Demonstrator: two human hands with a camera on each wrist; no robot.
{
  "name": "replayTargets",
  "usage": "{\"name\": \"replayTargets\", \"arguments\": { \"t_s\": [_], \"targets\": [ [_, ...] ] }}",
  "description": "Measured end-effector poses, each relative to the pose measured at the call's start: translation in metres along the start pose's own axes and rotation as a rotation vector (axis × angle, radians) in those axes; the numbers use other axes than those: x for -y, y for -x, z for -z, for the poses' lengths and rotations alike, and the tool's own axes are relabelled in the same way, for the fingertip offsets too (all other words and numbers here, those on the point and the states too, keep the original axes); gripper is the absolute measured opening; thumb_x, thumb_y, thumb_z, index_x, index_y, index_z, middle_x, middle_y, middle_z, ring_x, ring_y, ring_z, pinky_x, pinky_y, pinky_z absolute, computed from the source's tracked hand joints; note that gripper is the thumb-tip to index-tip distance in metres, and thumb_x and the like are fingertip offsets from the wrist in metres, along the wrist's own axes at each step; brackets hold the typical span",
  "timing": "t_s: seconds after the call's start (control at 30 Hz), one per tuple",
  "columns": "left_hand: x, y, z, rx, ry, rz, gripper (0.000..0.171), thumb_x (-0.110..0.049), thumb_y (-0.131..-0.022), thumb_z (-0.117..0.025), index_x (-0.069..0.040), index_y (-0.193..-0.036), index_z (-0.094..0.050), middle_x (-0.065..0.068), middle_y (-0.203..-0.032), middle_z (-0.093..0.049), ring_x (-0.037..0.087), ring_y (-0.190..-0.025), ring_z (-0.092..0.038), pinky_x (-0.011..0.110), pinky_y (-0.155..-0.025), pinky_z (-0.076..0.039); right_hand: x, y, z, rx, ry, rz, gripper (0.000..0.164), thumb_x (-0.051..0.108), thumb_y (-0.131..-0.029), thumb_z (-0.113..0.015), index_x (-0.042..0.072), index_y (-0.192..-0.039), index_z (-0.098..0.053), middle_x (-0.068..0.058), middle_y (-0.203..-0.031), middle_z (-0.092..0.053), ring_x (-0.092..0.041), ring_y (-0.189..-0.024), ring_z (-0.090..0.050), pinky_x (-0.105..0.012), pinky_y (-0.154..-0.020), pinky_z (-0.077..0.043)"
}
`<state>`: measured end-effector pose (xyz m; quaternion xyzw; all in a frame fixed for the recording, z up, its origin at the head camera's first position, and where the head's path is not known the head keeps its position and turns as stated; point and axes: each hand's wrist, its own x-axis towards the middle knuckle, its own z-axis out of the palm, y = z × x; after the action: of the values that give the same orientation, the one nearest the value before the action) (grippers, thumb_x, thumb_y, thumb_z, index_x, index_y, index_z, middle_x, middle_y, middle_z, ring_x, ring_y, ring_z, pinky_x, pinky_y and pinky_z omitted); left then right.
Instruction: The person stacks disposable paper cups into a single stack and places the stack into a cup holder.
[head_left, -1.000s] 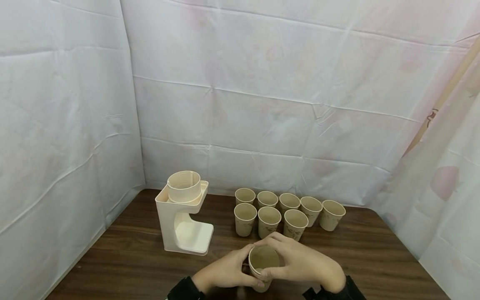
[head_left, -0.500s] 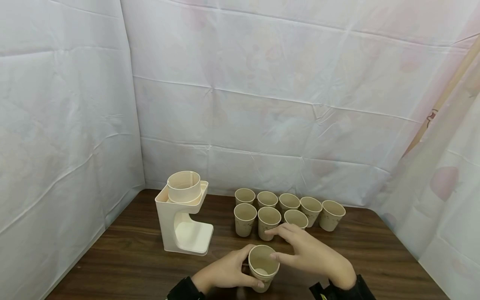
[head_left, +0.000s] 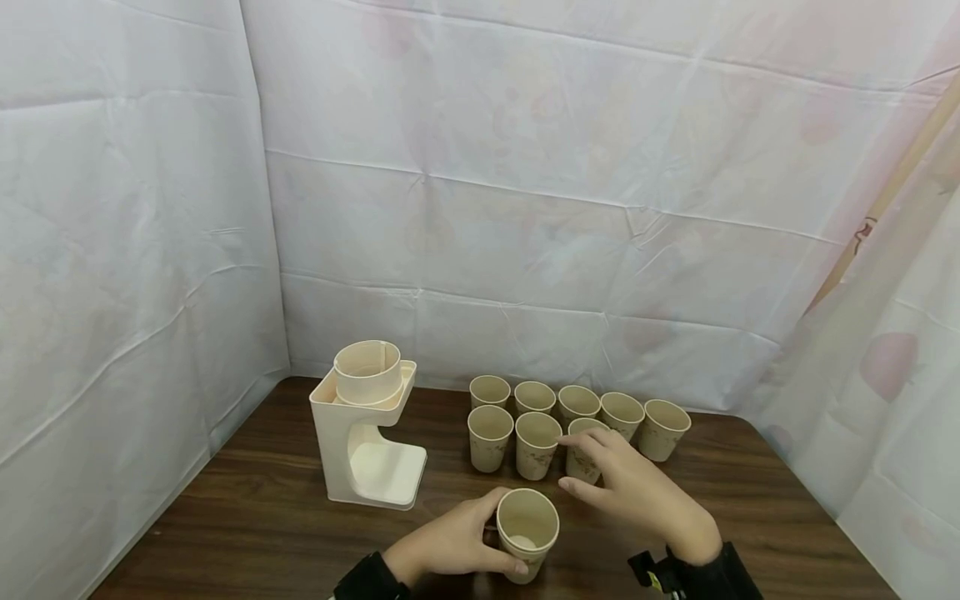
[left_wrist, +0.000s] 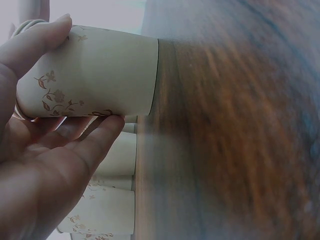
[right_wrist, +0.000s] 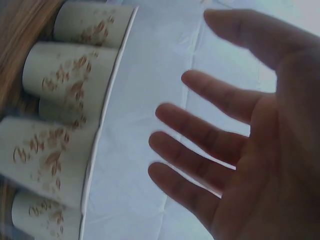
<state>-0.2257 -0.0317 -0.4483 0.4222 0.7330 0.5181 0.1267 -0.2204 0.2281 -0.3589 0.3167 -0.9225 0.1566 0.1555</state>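
My left hand grips a cream paper cup at the table's front, thumb on the near side and fingers behind. A double rim shows on it, one cup nested in another. Up close in the left wrist view, this cup has a brown floral print and stands with its base on the wood. My right hand hovers with spread fingers, holding nothing, over the front row's rightmost paper cup and partly hides it. Spread fingers also show on the right hand in its wrist view, beside printed cups.
Several more paper cups stand upright in two rows towards the back of the dark wooden table. To the left is a cream plastic stand with a round collar on top. White curtains hang behind and at both sides.
My right hand has let go of the nested cups and moved right and away, to the front row's rightmost cup. My left hand has kept its hold in the same place.
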Motion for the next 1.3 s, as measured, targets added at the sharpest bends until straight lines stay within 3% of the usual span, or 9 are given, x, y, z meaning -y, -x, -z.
{"name": "replayTargets", "arguments": {
  "t_s": [0.27, 0.77, 1.1, 1.3],
  "targets": [
    [-0.001, 0.0, 0.0, -0.004, -0.005, 0.009, 0.066, -0.032, -0.077, -0.076, -0.021, -0.131, -0.04, 0.005, -0.119, -0.059, 0.017, -0.107, -0.055, 0.025, -0.087, -0.049, -0.016, -0.001, -0.003, -0.079, 0.11, -0.074, 0.05, 0.038, -0.081, -0.071, 0.014, -0.122, -0.056, -0.006, -0.117, -0.057, -0.024, -0.111, -0.048, -0.047, -0.086, -0.048],
    [-0.002, 0.0, 0.0, -0.004, -0.006, -0.013, 0.065, -0.031, -0.077, -0.076, -0.02, -0.13, -0.04, 0.005, -0.119, -0.059, 0.016, -0.107, -0.055, 0.025, -0.087, -0.05, -0.04, -0.006, -0.019, -0.137, 0.135, -0.159, 0.049, 0.035, -0.082, -0.07, 0.011, -0.123, -0.056, -0.014, -0.117, -0.056, -0.031, -0.108, -0.049, -0.051, -0.085, -0.047],
    [0.0, 0.0, 0.0, -0.007, -0.017, -0.003, 0.065, -0.032, -0.077, -0.076, -0.021, -0.13, -0.04, 0.003, -0.118, -0.059, 0.014, -0.106, -0.055, 0.025, -0.087, -0.049, -0.057, -0.01, -0.036, -0.131, 0.133, -0.294, 0.058, 0.046, -0.084, -0.064, 0.006, -0.126, -0.053, -0.022, -0.119, -0.053, -0.04, -0.111, -0.045, -0.057, -0.087, -0.044],
    [0.0, 0.0, 0.0, -0.007, -0.025, 0.002, 0.066, -0.032, -0.077, -0.076, -0.021, -0.13, -0.04, 0.003, -0.119, -0.059, 0.014, -0.106, -0.055, 0.025, -0.088, -0.049, -0.065, -0.01, -0.041, -0.115, 0.112, -0.333, 0.065, 0.053, -0.085, -0.061, 0.006, -0.128, -0.051, -0.024, -0.119, -0.053, -0.043, -0.112, -0.044, -0.059, -0.086, -0.044]
  ]
}}
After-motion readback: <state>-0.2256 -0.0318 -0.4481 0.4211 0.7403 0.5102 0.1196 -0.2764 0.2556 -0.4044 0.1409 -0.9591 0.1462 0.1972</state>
